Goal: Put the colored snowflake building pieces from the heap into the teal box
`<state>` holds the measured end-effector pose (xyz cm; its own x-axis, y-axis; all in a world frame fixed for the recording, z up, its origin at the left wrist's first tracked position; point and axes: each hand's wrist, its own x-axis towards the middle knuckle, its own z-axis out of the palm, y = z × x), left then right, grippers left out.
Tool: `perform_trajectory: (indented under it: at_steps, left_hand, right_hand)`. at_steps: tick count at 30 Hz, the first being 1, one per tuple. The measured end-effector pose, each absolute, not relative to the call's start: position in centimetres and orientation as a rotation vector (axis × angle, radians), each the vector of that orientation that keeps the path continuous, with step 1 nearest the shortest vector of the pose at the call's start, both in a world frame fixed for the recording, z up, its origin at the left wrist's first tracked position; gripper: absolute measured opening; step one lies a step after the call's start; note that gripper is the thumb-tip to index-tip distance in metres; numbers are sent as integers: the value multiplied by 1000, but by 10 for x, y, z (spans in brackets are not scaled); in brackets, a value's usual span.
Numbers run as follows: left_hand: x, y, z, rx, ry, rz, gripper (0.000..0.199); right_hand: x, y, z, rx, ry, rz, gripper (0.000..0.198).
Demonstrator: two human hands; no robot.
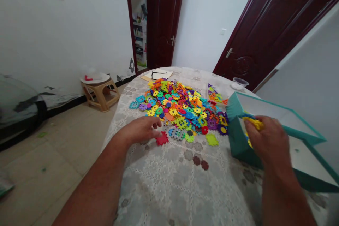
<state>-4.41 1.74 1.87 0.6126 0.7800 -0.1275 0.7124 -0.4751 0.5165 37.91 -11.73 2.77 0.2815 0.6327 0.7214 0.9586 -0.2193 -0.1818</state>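
Observation:
My left hand (143, 129) hovers at the near left edge of a colourful pile of plastic building pieces (177, 106). Its fingers are loosely bent and apart, with nothing visible between them. Close to its fingertips lies a red square notched piece (162, 138). My right hand (272, 143) is closed around several yellow and blue plastic pieces (254, 123) at the near side of a teal box (235, 139). The hand hides part of the box, and the box's floor is mostly out of sight.
A patterned cloth covers the round table (169, 183). At the far edge are eyeglasses (159, 74) on paper, and a clear plastic bowl (239, 83). Two dark red round pieces (200, 162) and a lime square piece (212, 140) lie nearer. A stool (102, 93) stands left.

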Motion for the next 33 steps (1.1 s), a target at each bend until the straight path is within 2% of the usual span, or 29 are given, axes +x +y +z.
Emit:
perform_trajectory:
  at_steps: [3, 6, 9, 13, 17, 23, 25, 28, 33]
  left_hand:
    - [-41, 13, 10, 2350, 1172, 36, 41]
    - [-27, 4, 3, 2452, 1215, -7, 51]
    - [-16, -3, -2, 2531, 1250, -14, 49]
    - [-13, -5, -1, 2544, 1192, -2, 40]
    - [-10, -5, 7, 2475, 1043, 93, 37]
    - [3, -10, 15, 2271, 803, 145, 35]
    - [3, -9, 15, 2225, 722, 116, 38]
    - [-5, -1, 15, 2206, 709, 153, 40]
    - [-27, 26, 3, 2274, 1216, 551, 26]
  right_hand:
    - [418, -127, 16, -2094, -1333, -835, 28]
    - [434, -130, 3, -2198, -1287, -871, 31]
    - [430, -126, 0, -2123, -1374, -941, 37]
    - [399, -114, 9, -1924, -1515, -895, 30]
    - [343, -108, 15, -1676, -1632, -573, 21]
    - [254, -104, -13, -1272, -2109, 166, 38]
    - [236, -103, -26, -1203, -2166, 324, 31]
    - [225, -102, -38, -1270, -2141, 406, 14]
    - [230, -98, -45, -1399, -2016, 352, 19]
